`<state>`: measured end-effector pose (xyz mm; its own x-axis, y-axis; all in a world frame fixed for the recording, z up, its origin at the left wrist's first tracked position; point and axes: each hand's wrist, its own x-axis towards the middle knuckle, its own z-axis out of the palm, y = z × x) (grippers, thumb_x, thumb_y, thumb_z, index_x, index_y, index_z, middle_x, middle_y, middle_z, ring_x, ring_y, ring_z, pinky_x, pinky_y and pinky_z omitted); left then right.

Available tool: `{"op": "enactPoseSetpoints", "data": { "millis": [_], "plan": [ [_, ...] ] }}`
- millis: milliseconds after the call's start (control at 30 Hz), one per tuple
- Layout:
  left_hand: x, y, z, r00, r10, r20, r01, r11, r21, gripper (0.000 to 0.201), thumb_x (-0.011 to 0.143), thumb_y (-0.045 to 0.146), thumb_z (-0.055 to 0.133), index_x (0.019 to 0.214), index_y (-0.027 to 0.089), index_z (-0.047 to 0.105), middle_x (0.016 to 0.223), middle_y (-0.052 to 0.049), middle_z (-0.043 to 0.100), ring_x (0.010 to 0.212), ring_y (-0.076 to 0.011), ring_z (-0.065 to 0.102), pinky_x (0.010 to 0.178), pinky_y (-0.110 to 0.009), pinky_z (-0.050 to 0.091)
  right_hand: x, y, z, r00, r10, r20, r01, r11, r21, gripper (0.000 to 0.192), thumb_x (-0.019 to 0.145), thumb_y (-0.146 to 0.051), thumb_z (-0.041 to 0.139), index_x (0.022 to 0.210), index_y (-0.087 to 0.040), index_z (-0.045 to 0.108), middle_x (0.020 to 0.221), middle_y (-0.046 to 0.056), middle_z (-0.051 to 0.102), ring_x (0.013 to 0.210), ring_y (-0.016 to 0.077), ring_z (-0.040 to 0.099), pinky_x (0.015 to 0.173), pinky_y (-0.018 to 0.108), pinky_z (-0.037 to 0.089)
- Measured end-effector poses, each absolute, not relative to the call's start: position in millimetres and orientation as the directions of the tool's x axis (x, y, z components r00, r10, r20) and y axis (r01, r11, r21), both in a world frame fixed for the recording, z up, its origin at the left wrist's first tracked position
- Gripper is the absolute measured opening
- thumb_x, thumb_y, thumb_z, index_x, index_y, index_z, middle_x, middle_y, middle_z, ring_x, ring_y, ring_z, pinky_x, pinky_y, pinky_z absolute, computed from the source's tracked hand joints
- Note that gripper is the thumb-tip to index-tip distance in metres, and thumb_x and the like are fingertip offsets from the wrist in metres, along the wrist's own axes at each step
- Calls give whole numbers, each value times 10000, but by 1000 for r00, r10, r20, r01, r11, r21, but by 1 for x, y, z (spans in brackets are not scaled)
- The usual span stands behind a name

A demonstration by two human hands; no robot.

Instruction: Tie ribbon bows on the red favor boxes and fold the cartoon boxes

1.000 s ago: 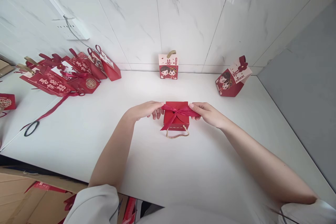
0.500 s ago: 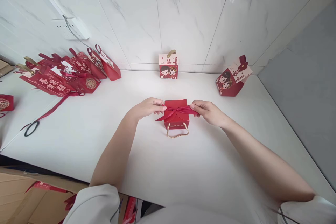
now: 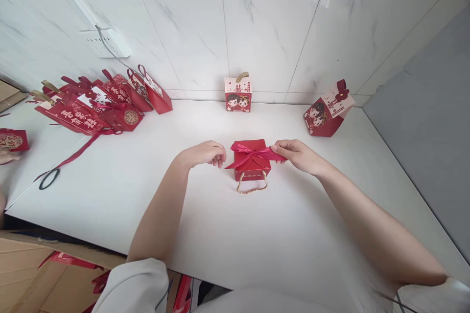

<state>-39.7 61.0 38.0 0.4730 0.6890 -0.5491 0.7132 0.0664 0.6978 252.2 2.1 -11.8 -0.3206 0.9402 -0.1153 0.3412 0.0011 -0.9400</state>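
A small red gift box (image 3: 252, 174) stands on the white table, its gold rope handle (image 3: 252, 190) hanging over the front. Across the top lies a knotted red ribbon (image 3: 245, 156), with a loop at the left and a loose tail pointing front left. My right hand (image 3: 296, 155) pinches the ribbon at the box's right side between thumb and fingers. Just left of the box, my left hand (image 3: 206, 153) hovers with loosely bent fingers, holding nothing and apart from the ribbon.
Several red gift boxes (image 3: 121, 98) crowd the table's left rear. Single decorated boxes stand against the wall (image 3: 238, 100) and at the right (image 3: 325, 112). Black-handled scissors (image 3: 49, 178) lie at left. Another person's hand (image 3: 7, 157) touches a red box (image 3: 16, 140) at the far left edge.
My left hand has let go of the ribbon and moved slightly left. My right hand keeps its pinch. The other person's hand has come into view at the left edge.
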Motion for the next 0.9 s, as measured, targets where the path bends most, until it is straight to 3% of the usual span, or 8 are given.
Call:
{"op": "enactPoseSetpoints", "data": {
  "millis": [200, 300, 500, 633, 700, 767, 833, 900],
  "plan": [
    [-43, 56, 41, 313, 783, -537, 703, 189, 685, 477, 792, 601, 500, 950, 185, 671, 956, -107, 721, 876, -235, 660, 717, -301, 490, 264, 8, -20, -234, 949, -211, 295, -138, -946, 381, 898, -548, 452, 947, -215, 630, 1022, 78, 648, 866, 203, 605, 720, 331, 501],
    [-33, 47, 44, 418, 720, -554, 663, 175, 728, 566, 779, 670, 518, 1053, 205, 689, 1152, -114, 691, 1040, -268, 635, 805, -309, 483, 262, 6, -22, -422, 855, -301, 351, -152, -924, 252, 853, -439, 555, 905, -219, 664, 972, 69, 671, 845, 210, 622, 742, 350, 501],
    [-25, 52, 32, 529, 785, -323, 426, 84, 901, 611, 849, 629, 481, 1372, 314, 492, 1470, -65, 469, 1354, -258, 424, 1029, -362, 383, 262, 0, -12, -682, 669, -295, 374, -26, -927, 235, 839, -405, 582, 910, -218, 706, 961, 47, 684, 862, 198, 626, 807, 352, 494],
    [-36, 56, 29, 577, 693, -433, 565, 45, 824, 857, 646, 505, 778, 1400, 275, 444, 1451, -105, 481, 1312, -285, 470, 1002, -358, 420, 272, 4, -17, -440, 842, -312, 570, -6, -822, 328, 745, -490, 697, 934, -223, 682, 959, 65, 684, 873, 248, 630, 759, 389, 512],
    [-38, 55, 29, 610, 591, -528, 627, 47, 777, 870, 563, 415, 839, 1348, 271, 494, 1321, -104, 597, 1145, -283, 603, 928, -359, 479, 272, 6, -24, -342, 919, -196, 555, 30, -831, 580, 669, -505, 774, 1174, -270, 613, 1221, 93, 620, 1089, 302, 586, 877, 441, 500],
    [-36, 53, 28, 580, 578, -573, 646, 102, 757, 798, 581, 396, 822, 1309, 269, 522, 1195, -100, 663, 936, -259, 686, 841, -374, 526, 265, 8, -34, -378, 924, -57, 420, 116, -900, 862, 670, -503, 788, 1420, -332, 398, 1499, 85, 393, 1352, 315, 396, 1066, 485, 391],
    [-30, 55, 22, 523, 662, -537, 577, 189, 795, 763, 648, 405, 779, 1338, 251, 493, 1158, -114, 674, 870, -245, 702, 818, -388, 542, 257, 8, -45, -446, 892, 74, 241, 200, -950, 961, 737, -515, 739, 1511, -367, 190, 1605, 44, 185, 1470, 280, 191, 1169, 495, 249],
    [-21, 58, 13, 492, 752, -440, 410, 246, 878, 750, 736, 428, 713, 1399, 221, 428, 1225, -140, 641, 983, -252, 684, 893, -405, 525, 250, 9, -55, -451, 879, 154, 119, 230, -966, 1024, 760, -524, 719, 1531, -375, 61, 1627, 31, 84, 1489, 268, 126, 1187, 496, 205]
  ]
}}
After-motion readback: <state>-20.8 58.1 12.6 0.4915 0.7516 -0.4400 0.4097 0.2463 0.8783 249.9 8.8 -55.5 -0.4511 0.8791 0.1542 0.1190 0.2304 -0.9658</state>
